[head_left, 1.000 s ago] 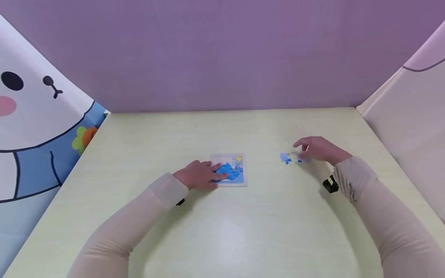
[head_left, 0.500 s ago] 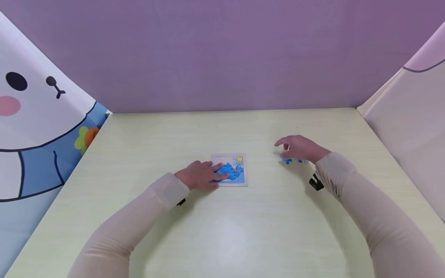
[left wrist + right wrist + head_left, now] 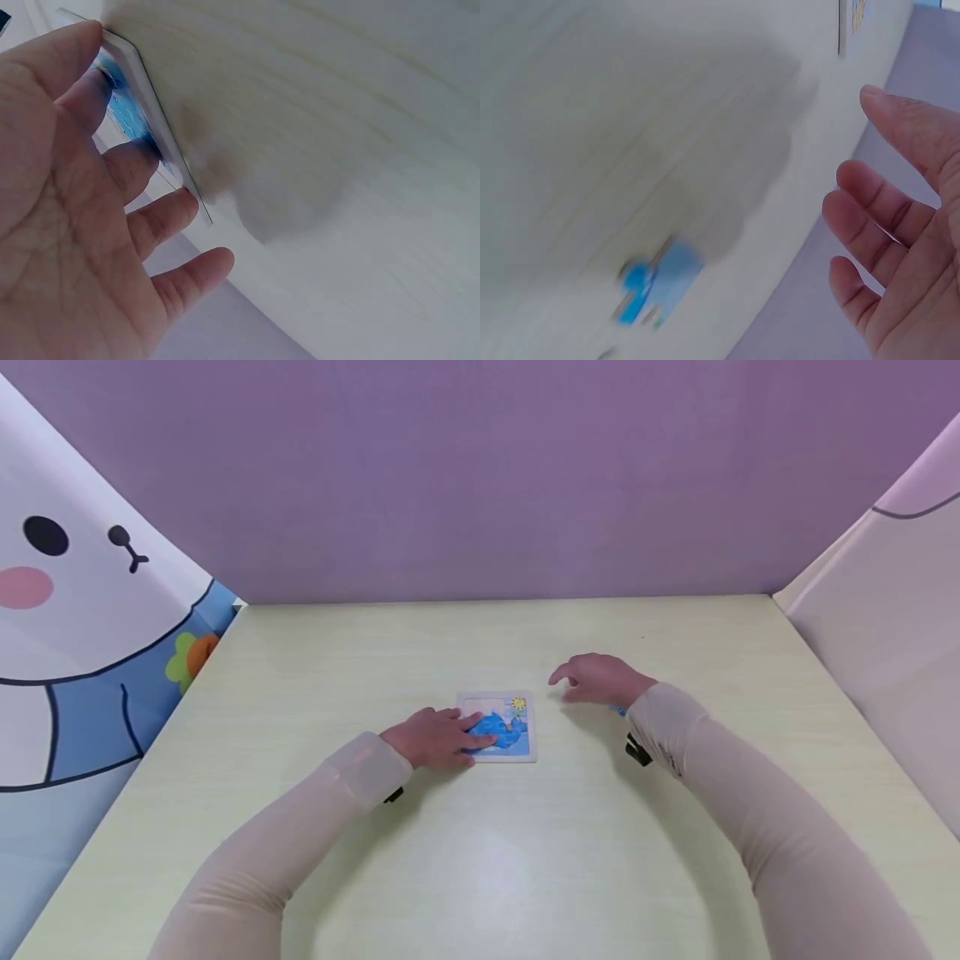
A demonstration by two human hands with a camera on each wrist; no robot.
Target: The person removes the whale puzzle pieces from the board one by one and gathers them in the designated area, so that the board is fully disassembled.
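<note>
A small square jigsaw puzzle (image 3: 519, 740) in a pale frame lies on the table, showing a blue sea animal and a yellow sun. My left hand (image 3: 429, 738) rests on its left side with fingers spread over the picture; in the left wrist view fingertips touch the picture and the puzzle's frame (image 3: 154, 124). To the right of the puzzle, my right hand (image 3: 603, 678) hovers above the table with loosely bent fingers. The right wrist view shows nothing held between them. Behind that hand lies a blue puzzle piece (image 3: 679, 279), mostly hidden by the wrist in the head view.
The pale wooden table (image 3: 487, 877) meets a purple backdrop (image 3: 480, 485) at its far edge. A cartoon-printed panel (image 3: 82, 635) borders the left side, a whitish panel (image 3: 877, 635) the right. Another piece (image 3: 609, 354) shows at the bottom of the right wrist view.
My right hand has moved left, away from the loose pieces and toward the puzzle. The left hand stays on the puzzle. The head view has shifted slightly.
</note>
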